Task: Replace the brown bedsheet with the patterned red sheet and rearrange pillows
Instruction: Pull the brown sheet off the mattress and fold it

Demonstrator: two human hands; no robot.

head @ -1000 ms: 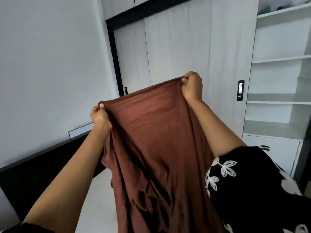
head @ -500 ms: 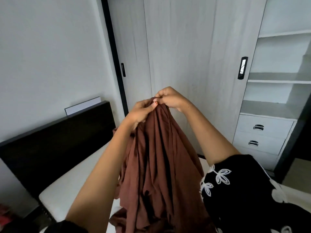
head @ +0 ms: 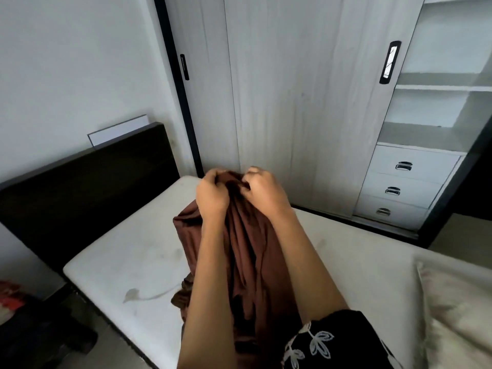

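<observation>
1. Brown sheet (head: 247, 251), bunched into long folds, hangs from a person's two hands above a bare white mattress (head: 114, 265).
2. Left hand (head: 213, 198) grips the top of the bundle, fingers curled into the cloth.
3. Right hand (head: 263, 190) holds the same gathered edge just beside the left, its fingertips pinching the fabric; the two hands sit close together with a small hump of cloth between them.
4. Lower folds of the sheet trail down between the forearms, and a loose end lies on the mattress near the left elbow.
5. Black sleeve (head: 343, 342) with a white leaf print covers the right upper arm.
6. Stains mark the mattress, which rests against a dark headboard (head: 87, 182) at the left.
7. Pale pillow (head: 458, 307), creased and marked, lies on the mattress at the right edge.
8. Wardrobe (head: 292, 102) with light sliding doors stands behind the bed, with open shelves and three drawers (head: 402, 187) at its right.
9. Red patterned cloth (head: 10, 299) shows at the far left edge, low beside the bed; whether it is the red sheet cannot be told.
</observation>
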